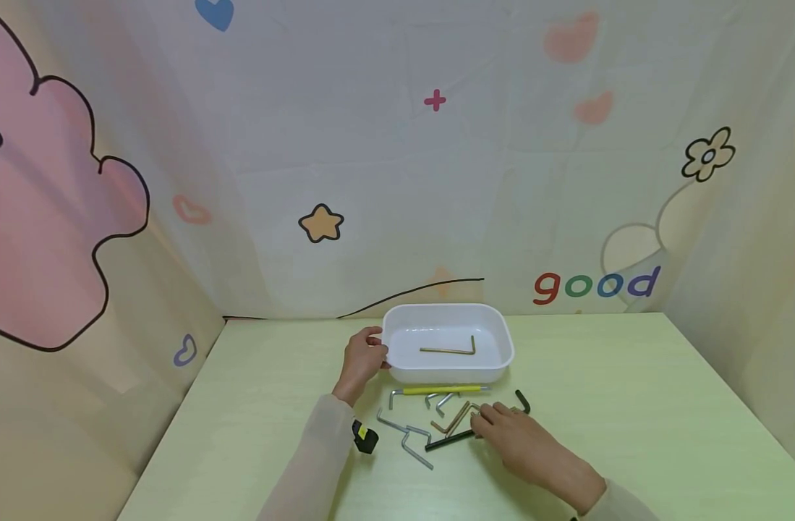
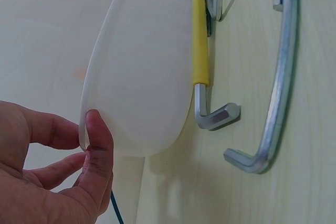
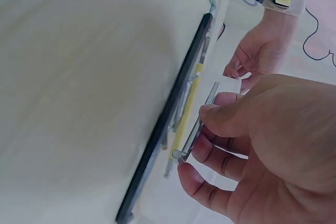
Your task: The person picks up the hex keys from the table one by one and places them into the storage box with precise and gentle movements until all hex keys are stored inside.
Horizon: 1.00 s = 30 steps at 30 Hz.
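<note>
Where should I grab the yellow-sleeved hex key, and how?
Probably take the yellow-sleeved hex key by its yellow part, near the bent end, coming from above. That part is long and straight, the white tray stands close along its far side, and small silver hex keys lie close to its middle on the near side.

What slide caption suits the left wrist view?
The left grip pinches a white tray by its rim, beside a yellow-sleeved hex key.
</note>
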Tool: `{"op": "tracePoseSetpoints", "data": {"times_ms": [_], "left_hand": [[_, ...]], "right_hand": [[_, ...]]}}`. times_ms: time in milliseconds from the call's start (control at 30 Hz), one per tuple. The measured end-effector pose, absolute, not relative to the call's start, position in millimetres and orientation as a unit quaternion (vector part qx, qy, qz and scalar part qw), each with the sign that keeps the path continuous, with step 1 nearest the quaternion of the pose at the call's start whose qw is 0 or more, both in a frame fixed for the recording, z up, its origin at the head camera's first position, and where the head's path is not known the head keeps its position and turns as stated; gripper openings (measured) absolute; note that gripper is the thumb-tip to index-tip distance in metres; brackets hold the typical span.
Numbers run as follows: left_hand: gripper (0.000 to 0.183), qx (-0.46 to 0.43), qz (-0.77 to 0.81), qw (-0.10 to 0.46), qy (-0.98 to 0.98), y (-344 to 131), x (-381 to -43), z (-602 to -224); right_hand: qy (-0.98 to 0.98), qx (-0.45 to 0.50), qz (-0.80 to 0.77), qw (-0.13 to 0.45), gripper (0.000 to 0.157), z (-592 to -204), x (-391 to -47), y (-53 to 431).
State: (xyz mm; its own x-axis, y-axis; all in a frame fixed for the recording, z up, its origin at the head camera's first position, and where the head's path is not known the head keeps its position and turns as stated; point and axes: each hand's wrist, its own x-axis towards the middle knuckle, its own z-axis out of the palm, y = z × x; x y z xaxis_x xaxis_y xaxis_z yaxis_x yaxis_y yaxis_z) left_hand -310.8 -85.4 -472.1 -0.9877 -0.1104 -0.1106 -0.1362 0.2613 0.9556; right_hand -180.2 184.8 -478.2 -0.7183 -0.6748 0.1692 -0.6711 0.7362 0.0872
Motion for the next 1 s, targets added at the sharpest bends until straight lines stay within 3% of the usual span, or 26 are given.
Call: {"op": "tracePoseSetpoints", "data": {"times_ms": [167, 433, 1000], "left_hand": [[0.047, -0.077, 0.602, 0.009, 0.795, -85.6, -310.9, -472.1], [0.047, -0.076, 0.603, 0.009, 0.794, -86.0, -311.9, -473.7], [0.047, -0.063, 0.606, 0.0, 0.793, -86.4, -309.6, -472.2]], "right_hand": [[-0.928, 0.362, -0.008, 0.091, 0.021, -469.4, -181.1, 183.3], [-0.917, 0.372, -0.024, 0.142, 0.033, -457.0, -183.7, 181.0], [-0.915, 0.365, -0.031, 0.17, 0.03, -433.1, -196.2, 181.1]]}}
